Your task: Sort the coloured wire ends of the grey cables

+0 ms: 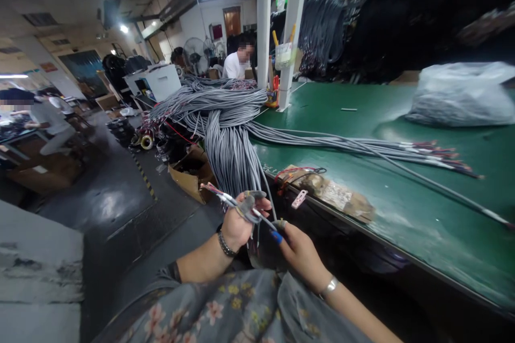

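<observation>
My left hand [240, 221] is closed around the stripped end of a grey cable [225, 199], whose coloured wires stick out to the upper left. My right hand [298, 249] pinches the same cable a little lower, with taped fingertips, just in front of the green table edge. A big bundle of grey cables [229, 134] hangs over the table edge right behind my hands. More of these cables [362, 146] lie across the green table [422, 214], ending in coloured wire tips [442, 158] at the right.
A worn taped block [333, 193] with red wires lies on the table edge. A plastic bag [462, 96] sits far right, white posts [292, 32] behind. A cardboard box [191, 174] stands on the floor. Other people work at the back and far left.
</observation>
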### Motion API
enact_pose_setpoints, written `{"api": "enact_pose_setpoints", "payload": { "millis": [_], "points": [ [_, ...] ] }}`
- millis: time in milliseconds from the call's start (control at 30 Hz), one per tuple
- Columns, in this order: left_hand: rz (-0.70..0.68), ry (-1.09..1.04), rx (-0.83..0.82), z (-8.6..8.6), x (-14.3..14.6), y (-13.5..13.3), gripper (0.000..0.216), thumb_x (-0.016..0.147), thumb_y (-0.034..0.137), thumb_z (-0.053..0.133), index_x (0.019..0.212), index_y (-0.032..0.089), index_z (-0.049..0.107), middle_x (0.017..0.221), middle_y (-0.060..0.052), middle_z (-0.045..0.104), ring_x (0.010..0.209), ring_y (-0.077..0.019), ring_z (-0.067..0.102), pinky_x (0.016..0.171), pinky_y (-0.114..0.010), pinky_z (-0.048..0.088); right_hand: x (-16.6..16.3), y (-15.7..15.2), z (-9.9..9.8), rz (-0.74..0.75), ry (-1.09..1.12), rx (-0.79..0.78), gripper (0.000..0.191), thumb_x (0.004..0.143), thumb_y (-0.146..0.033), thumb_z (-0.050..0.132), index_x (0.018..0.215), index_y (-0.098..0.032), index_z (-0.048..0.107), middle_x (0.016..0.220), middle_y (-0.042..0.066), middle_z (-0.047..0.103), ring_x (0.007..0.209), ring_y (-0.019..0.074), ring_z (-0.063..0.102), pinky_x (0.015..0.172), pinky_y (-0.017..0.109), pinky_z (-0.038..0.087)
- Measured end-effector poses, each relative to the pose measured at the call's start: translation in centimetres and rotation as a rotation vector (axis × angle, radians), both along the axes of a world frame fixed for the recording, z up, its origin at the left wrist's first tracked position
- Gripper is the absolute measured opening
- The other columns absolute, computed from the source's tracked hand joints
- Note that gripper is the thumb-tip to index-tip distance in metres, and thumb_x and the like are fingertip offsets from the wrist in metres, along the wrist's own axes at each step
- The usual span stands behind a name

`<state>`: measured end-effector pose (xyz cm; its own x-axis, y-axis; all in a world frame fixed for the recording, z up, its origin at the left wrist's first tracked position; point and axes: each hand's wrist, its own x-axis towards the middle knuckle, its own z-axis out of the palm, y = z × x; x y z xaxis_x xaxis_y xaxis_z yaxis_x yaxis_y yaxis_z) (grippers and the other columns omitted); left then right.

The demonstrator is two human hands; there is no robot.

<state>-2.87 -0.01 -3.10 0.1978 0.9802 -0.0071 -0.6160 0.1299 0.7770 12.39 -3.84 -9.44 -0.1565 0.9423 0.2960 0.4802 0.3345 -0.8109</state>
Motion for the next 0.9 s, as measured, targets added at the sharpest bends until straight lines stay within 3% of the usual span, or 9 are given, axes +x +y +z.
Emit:
{"api": "enact_pose_setpoints", "payload": {
  "millis": [133, 267, 433, 600, 767, 833, 900],
  "points": [
    [0.036, -0.05, -0.021, 0.0, -1.0, 0.9, 0.039, 0.067, 0.047, 0.075, 0.088, 0.015, 0.072, 0.087, -0.009, 0.074, 0.08, -0.0194, 0.067, 0.061, -0.025, 0.048, 1.2, -0.3, -0.2, -0.024, 0.202, -0.121, 0.022, 0.085, -0.041, 0.052, 0.083, -0.023, 0.065, 0.074, 0.005, 0.068, 0.074, 0.0236, 0.063, 0.069, 0.033, 0.05],
    [-0.026, 0.174, 0.009, -0.8, -0.2, 1.2, 0.037, 0.064, 0.042, 0.08, 0.087, 0.013, 0.074, 0.091, -0.012, 0.074, 0.079, -0.0172, 0.065, 0.05, -0.019, 0.039, 1.2, 0.0, -0.2, 0.048, 0.304, -0.183, 0.031, 0.084, -0.049, 0.053, 0.081, -0.022, 0.068, 0.073, 0.005, 0.068, 0.069, 0.022, 0.062, 0.068, 0.032, 0.049],
    [-0.296, 0.404, 0.053, -1.6, 1.8, 1.2, 0.047, 0.069, 0.052, 0.074, 0.092, 0.011, 0.075, 0.084, -0.012, 0.073, 0.074, -0.0187, 0.065, 0.064, -0.026, 0.047, 0.7, 0.7, -0.2, 0.161, 0.326, -0.24, 0.042, 0.082, -0.058, 0.054, 0.074, -0.019, 0.067, 0.067, 0.002, 0.063, 0.061, 0.0169, 0.052, 0.062, 0.028, 0.045],
    [-0.516, 0.435, 0.065, -1.7, 1.9, 2.5, 0.059, 0.067, 0.065, 0.068, 0.086, 0.009, 0.075, 0.072, -0.013, 0.071, 0.065, -0.0189, 0.064, 0.06, -0.027, 0.047, 1.4, 1.2, -0.5, 0.279, 0.367, -0.31, 0.053, 0.081, -0.066, 0.05, 0.066, -0.017, 0.063, 0.065, 0.001, 0.057, 0.06, 0.0145, 0.047, 0.06, 0.027, 0.042],
    [-0.844, 0.39, 0.008, -2.1, 0.9, 4.2, 0.061, 0.057, 0.067, 0.074, 0.077, 0.009, 0.074, 0.064, -0.011, 0.069, 0.057, -0.0179, 0.062, 0.057, -0.028, 0.047, 1.4, 1.4, -1.0, 0.343, 0.465, -0.379, 0.052, 0.077, -0.067, 0.054, 0.058, -0.018, 0.053, 0.059, -0.003, 0.047, 0.058, 0.012, 0.039, 0.057, 0.025, 0.038],
    [-0.895, 0.409, -0.037, -2.2, 1.0, 4.4, 0.055, 0.054, 0.062, 0.078, 0.07, 0.01, 0.073, 0.059, -0.01, 0.067, 0.052, -0.0162, 0.059, 0.054, -0.027, 0.046, 1.0, 1.6, -1.3, 0.345, 0.479, -0.428, 0.051, 0.075, -0.065, 0.058, 0.056, -0.018, 0.05, 0.057, -0.003, 0.045, 0.056, 0.0112, 0.036, 0.056, 0.025, 0.037],
    [-0.852, 0.458, -0.082, -2.3, 1.4, 4.2, 0.049, 0.053, 0.057, 0.081, 0.065, 0.01, 0.072, 0.056, -0.007, 0.064, 0.048, -0.0133, 0.055, 0.05, -0.025, 0.041, 0.6, 1.7, -1.6, 0.294, 0.482, -0.475, 0.048, 0.073, -0.061, 0.062, 0.055, -0.018, 0.05, 0.055, -0.003, 0.045, 0.054, 0.0111, 0.035, 0.054, 0.025, 0.037]
  ]
}}
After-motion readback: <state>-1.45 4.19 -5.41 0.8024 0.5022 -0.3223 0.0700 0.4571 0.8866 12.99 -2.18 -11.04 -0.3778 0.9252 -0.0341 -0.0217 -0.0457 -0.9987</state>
